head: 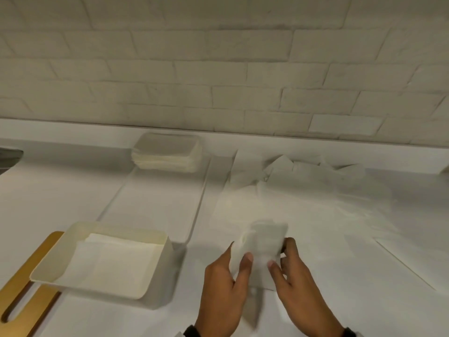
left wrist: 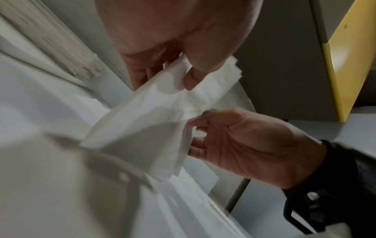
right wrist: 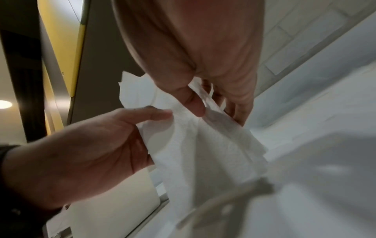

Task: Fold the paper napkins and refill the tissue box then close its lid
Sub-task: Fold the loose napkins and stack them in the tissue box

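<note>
A white paper napkin (head: pixel 260 246) is held in the air above the surface (head: pixel 340 276), near the person and a little right of the middle. The left hand (head: pixel 224 285) pinches its left edge, thumb on the near face and fingers curled behind it. The right hand (head: pixel 300 283) pinches the right edge in the same way, thumb in front. The napkin is partly folded and hangs down between both grips. To the left stands the open tissue box (head: pixel 155 268) with napkins lying inside, on a wooden lid (head: pixel 31 271). Far behind lies a stack of napkins (head: pixel 167 154), and loose napkins (head: pixel 303 171) lie far right.
</note>
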`<state>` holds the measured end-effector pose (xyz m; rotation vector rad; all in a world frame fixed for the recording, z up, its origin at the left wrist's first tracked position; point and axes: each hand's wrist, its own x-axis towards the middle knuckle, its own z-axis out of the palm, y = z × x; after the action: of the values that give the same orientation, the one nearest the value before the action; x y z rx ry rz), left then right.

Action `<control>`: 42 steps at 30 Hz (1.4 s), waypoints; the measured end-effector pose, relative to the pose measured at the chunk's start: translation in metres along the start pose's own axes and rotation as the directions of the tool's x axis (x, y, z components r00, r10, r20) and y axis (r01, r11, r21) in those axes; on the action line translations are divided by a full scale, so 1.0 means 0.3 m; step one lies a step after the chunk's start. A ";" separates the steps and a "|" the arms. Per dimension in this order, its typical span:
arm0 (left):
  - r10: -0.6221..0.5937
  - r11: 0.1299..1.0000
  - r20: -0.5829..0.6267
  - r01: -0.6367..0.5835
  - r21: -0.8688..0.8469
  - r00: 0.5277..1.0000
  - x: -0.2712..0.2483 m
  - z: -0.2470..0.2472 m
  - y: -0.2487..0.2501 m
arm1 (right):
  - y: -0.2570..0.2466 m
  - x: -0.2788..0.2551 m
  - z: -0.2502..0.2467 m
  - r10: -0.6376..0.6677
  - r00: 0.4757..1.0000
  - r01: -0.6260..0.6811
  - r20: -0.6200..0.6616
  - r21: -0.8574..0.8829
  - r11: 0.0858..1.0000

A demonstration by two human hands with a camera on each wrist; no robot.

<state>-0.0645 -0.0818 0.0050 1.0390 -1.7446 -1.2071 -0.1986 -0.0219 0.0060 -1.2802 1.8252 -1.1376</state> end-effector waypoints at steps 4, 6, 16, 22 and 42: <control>0.081 0.994 -0.039 -0.084 -0.075 0.996 0.024 -0.016 0.088 | -0.060 0.012 -0.026 -0.113 0.990 0.119 -0.087 0.064 0.991; 0.093 0.991 -0.051 -0.097 -0.089 0.994 0.021 -0.016 0.090 | -0.056 0.006 -0.029 -0.117 0.991 0.123 -0.062 0.106 0.987; -0.010 0.996 -0.071 0.004 -0.085 0.997 -0.010 0.052 0.057 | 0.005 -0.003 -0.006 -0.015 0.997 0.011 0.071 0.057 0.998; -0.006 0.991 -0.109 -0.008 -0.131 0.994 0.001 0.043 0.070 | -0.016 0.017 -0.028 -0.047 0.999 0.047 -0.005 0.107 0.993; -0.108 0.990 -0.449 0.138 0.036 0.887 0.064 -0.762 0.086 | -0.399 0.268 0.280 -0.229 0.836 0.377 0.499 -0.217 0.901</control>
<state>0.1296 -0.1706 0.0926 1.3635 -1.3802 -0.8945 -0.1054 -0.1409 0.0765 -1.8986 1.4978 -0.6205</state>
